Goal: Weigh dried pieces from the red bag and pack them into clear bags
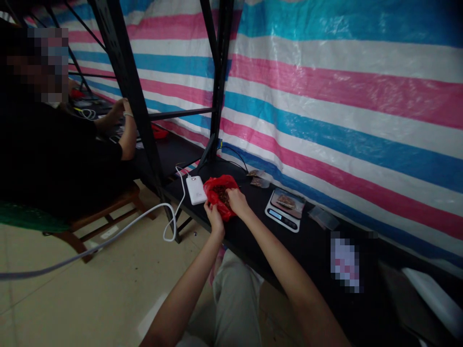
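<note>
Left hand (214,215): it is pinching the near edge of the red plastic bag (220,193), its fingers closed on the plastic and holding the mouth open toward the person.
Right hand (237,200): it is reaching into the mouth of the bag, fingers curled among the dark brown pieces inside; whether they are pinching any cannot be told, since the plastic is covering the tips.
Red plastic bag: it is lying on the black bench (311,246), close to the bench's front edge and toward its left end, just beside the white power bank (196,189).
Digital scale (285,208): it is sitting to the right of the bag, near the front edge, carrying a small clear pouch (286,201) with brown contents on its platform.
Other pouches: two small filled pouches (257,178) are lying toward the back edge, by the striped tarpaulin (343,96); an empty-looking clear one (323,218) is lying right of the scale.
Cable (119,231): it is trailing from the power bank off the left end of the bench toward the floor.
Another person (54,149): sitting on a wooden stool at the far left, hands working at a separate surface, well apart.
Step in hand: judging by the layout, the person is picking a portion of the brown pieces out of the bag.
Next move calls for: a light pinch and a short carry rightward to the pouch on the scale, with the left hand steadying the bag.
</note>
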Demonstrator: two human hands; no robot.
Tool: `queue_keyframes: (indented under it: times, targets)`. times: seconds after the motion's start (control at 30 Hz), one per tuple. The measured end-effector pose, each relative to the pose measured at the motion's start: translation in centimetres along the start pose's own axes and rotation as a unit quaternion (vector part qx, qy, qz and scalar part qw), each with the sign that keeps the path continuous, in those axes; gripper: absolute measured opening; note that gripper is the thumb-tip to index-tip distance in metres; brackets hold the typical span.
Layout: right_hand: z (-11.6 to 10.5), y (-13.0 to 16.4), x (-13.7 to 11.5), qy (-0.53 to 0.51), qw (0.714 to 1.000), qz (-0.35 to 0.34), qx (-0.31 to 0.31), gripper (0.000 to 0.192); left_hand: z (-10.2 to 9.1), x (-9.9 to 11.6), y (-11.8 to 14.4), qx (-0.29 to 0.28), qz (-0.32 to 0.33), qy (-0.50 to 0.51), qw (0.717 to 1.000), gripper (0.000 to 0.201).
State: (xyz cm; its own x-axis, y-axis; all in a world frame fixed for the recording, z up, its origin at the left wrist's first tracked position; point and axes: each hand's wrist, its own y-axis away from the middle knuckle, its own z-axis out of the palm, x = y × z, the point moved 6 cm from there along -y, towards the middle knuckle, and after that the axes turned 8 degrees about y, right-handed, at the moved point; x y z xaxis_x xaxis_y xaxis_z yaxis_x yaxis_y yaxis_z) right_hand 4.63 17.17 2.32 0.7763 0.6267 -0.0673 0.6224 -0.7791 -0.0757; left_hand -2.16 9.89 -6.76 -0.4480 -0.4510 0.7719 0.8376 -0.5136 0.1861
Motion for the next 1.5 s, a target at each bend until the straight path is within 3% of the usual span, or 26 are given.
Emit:
queue_keyframes:
  times: [0.53, 0.83, 0.97, 1.13, 1.27, 1.37, 1.5]
  targets:
    - [-0.3, -0.1, 0.6, -0.059, 0.997, -0.056, 0.004, 0.039, 0.7, 0.6, 0.3, -0.046, 0.031, -0.012, 0.998, 0.024]
    - [0.9, -0.7, 0.9, -0.210, 0.974, -0.071, 0.034, 0.044, 0.6, -0.4, 0.5, -0.021, 0.018, 0.012, 1.000, 0.029]
    - [1.9, -1.1, 1.4, -0.332, 0.942, -0.041, 0.016, 0.043, 0.8, -0.1, 0.7, -0.026, 0.027, 0.014, 0.999, 0.030]
    - [3.3, -1.2, 2.3, -0.496, 0.868, -0.011, -0.017, 0.041, 0.1, 0.2, 0.7, -0.016, 0.039, -0.008, 0.999, 0.027]
    - [2.4, -0.4, 3.3, -0.577, 0.816, -0.021, 0.012, 0.042, -0.5, 0.9, 1.0, -0.008, 0.045, -0.073, 0.996, 0.034]
    - [0.6, 1.0, 5.2, -0.583, 0.810, -0.017, 0.057, 0.045, -0.5, 2.5, 2.2, -0.019, 0.077, -0.105, 0.991, 0.049]
    - [-2.1, 3.9, 9.6, -0.563, 0.818, 0.011, 0.119, 0.049, 0.3, 5.7, 6.0, -0.088, 0.203, -0.138, 0.965, 0.062]
